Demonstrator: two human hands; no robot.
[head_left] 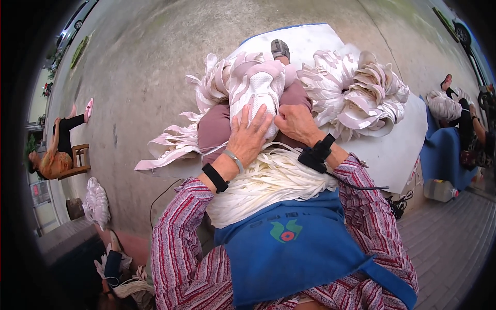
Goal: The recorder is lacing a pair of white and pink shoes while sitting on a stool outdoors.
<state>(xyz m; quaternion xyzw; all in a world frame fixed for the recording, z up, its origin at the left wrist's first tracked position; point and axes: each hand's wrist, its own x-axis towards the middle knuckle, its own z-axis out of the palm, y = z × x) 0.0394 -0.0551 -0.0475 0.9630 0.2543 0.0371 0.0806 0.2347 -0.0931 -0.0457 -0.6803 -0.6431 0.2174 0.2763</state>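
Resting at frame centre, both hands, left hand (pixel 249 135) flat with fingers spread, right hand (pixel 295 123) curled pinching, on white shoe upper (pixel 257 90): light, soft, pliable; best gripped at edges.

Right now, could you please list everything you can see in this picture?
Shoe upper: one, white-pink, on the lap under both hands.
Laces: a bundle, cream, across the lap.
Shoe upper piles: two, white-pink, on the white sheet.
Apron: one, blue, over the lap.
Bottle: one, clear, right.
Seated people: two, at the left and right edges.
Left hand: flat on the upper.
Right hand: gripping its edge.
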